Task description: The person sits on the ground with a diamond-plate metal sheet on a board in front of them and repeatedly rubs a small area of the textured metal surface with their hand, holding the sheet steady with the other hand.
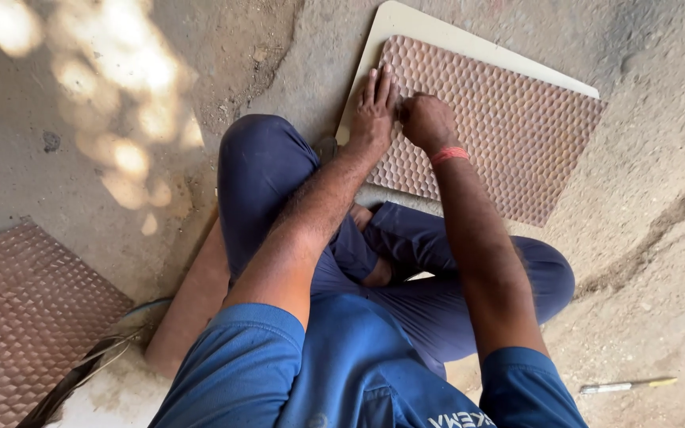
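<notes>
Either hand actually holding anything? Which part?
Nothing lifted. The left hand lies flat on the near left corner of the textured brown sheet; the right hand is fisted on it alongside; whether it pinches anything cannot be told.

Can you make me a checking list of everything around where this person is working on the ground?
Surface: bare dusty concrete floor with patches of sunlight.
Job's things: brown dimpled sheet lying on a pale board, its edges not lined up with the board's.
Clutter: a second brown dimpled sheet at the left; a slim tool with a yellow end on the floor at the right.
Hands: left hand flat, fingers spread on the sheet's near corner; right hand curled on the sheet beside it, a red band at the wrist; what it holds, if anything, cannot be told.
Cables: dark cable or strap at lower left.
Surroundings: person sits cross-legged in blue clothes; nobody else seen.
</notes>
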